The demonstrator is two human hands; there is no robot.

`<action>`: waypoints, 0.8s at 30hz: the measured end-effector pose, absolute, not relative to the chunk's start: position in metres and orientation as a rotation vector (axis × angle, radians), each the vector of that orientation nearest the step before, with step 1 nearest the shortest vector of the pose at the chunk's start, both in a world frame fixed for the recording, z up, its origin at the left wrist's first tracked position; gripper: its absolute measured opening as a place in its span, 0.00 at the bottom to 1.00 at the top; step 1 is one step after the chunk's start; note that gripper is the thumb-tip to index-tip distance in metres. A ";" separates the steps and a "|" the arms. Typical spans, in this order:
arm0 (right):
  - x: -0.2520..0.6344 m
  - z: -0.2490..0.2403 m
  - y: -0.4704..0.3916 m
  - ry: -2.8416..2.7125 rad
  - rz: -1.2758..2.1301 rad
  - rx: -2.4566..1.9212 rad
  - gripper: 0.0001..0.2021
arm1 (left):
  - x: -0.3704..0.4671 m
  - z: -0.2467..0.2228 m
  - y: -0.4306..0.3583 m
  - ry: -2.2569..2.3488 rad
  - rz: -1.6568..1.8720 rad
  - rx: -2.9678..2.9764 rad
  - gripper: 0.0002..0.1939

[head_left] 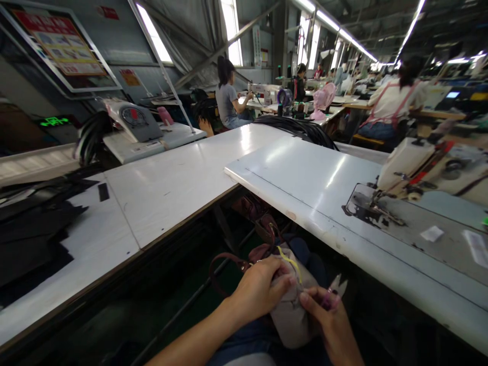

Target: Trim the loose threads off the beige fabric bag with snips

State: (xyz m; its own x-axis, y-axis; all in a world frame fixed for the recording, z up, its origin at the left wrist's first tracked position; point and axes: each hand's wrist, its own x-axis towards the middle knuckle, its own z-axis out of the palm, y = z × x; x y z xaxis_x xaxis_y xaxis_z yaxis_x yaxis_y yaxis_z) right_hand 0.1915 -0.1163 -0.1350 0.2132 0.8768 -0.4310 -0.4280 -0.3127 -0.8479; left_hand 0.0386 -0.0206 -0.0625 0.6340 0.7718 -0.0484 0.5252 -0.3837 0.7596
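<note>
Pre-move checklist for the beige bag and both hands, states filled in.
1. Left hand on the beige bag: ok.
2. Right hand fingertips on the bag's fabric: ok.
3. Snips in right hand, blades pointing away from bag: ok.
4. Yellow strip in view: ok.
5. Maroon strap clear of left hand: cannot tell, partly hidden.
6. Bag interior: cannot tell, mostly hidden.

Sewing machine (404, 165) on white tabletop (290, 175)
</note>
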 end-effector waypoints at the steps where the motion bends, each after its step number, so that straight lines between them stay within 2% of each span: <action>1: 0.194 -0.131 -0.115 -0.514 1.439 -1.308 0.17 | 0.039 -0.061 -0.022 0.983 0.395 2.064 0.06; 4: 0.198 -0.118 -0.111 -0.684 1.424 -1.336 0.20 | 0.042 -0.060 -0.026 0.947 0.384 1.972 0.05; 8: 0.196 -0.115 -0.112 -0.860 1.286 -1.391 0.18 | 0.044 -0.064 -0.031 0.969 0.417 1.937 0.07; 16: 0.201 -0.129 -0.114 -0.757 1.374 -1.323 0.17 | 0.037 -0.058 -0.030 1.011 0.317 2.139 0.09; 20: 0.201 -0.130 -0.110 -0.773 1.368 -1.295 0.17 | 0.044 -0.059 -0.027 1.005 0.312 2.096 0.07; 24: 0.195 -0.140 -0.115 -0.695 1.345 -1.289 0.17 | 0.046 -0.070 -0.024 0.995 0.331 1.999 0.09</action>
State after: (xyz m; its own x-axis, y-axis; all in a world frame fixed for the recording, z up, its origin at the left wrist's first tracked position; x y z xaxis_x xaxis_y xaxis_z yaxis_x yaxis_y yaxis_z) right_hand 0.1950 -0.1149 -0.1402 0.1851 0.9369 -0.2965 -0.2998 -0.2335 -0.9250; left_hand 0.0461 -0.0242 -0.0697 0.6473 0.7513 -0.1288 0.5244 -0.3162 0.7906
